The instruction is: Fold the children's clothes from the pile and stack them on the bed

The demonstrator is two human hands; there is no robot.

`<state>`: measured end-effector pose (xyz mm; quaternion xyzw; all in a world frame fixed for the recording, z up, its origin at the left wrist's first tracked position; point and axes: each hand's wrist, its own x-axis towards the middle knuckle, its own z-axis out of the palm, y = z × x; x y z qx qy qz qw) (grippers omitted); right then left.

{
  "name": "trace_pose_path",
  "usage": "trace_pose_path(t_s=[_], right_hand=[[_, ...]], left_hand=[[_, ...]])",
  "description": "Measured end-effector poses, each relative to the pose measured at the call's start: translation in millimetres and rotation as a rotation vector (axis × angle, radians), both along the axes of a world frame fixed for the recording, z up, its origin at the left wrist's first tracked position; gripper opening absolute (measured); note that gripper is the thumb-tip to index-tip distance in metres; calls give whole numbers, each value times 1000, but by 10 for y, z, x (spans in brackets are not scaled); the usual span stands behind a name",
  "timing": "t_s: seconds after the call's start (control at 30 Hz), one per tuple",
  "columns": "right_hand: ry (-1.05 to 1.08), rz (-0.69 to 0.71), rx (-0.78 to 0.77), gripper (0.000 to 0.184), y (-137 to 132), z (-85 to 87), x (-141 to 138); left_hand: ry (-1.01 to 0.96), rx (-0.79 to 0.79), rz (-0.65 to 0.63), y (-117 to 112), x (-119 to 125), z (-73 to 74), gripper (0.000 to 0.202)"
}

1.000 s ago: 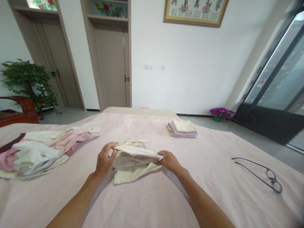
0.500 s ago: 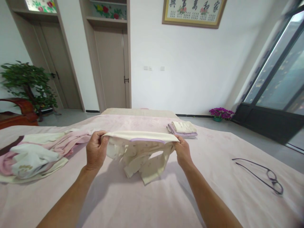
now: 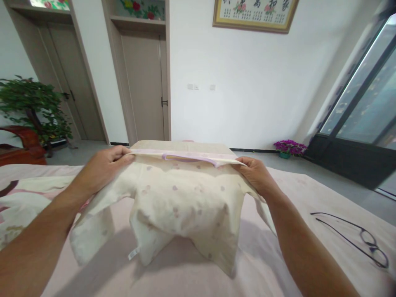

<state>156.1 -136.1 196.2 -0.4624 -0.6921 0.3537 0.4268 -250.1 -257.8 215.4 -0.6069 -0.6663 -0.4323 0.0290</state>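
A small cream garment (image 3: pixel 179 206) with pale purple dots and lilac trim hangs spread out above the pink bed sheet (image 3: pixel 303 198). My left hand (image 3: pixel 103 165) is closed on its left shoulder edge. My right hand (image 3: pixel 255 173) grips the right shoulder edge. The lilac-trimmed top edge is pulled straight between both hands. The sleeves and lower hem droop down, and the hem touches the sheet.
A pile of unfolded pink and white clothes (image 3: pixel 18 198) lies at the left. Black glasses (image 3: pixel 359 237) rest on the sheet at the right. Behind are a potted plant (image 3: pixel 31 105), two doors (image 3: pixel 144 86), a purple flower pot (image 3: pixel 289 147) and a glass door (image 3: pixel 361 111).
Both hands have lifted the garment higher and pulled it wider apart, so it has unfolded and now hangs open. It hides the folded stack seen earlier on the bed.
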Motion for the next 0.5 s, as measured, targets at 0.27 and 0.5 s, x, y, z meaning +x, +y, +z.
trace_pose_path(t_s=[0.27, 0.5], right_hand=[[-707, -88, 94, 35, 1109, -1024, -481], [-955, -208, -6, 45, 1408, -1394, -711]], left_hand=[[246, -529, 242, 1218, -376, -1138, 30], [296, -525, 301, 1629, -340, -1583, 29]])
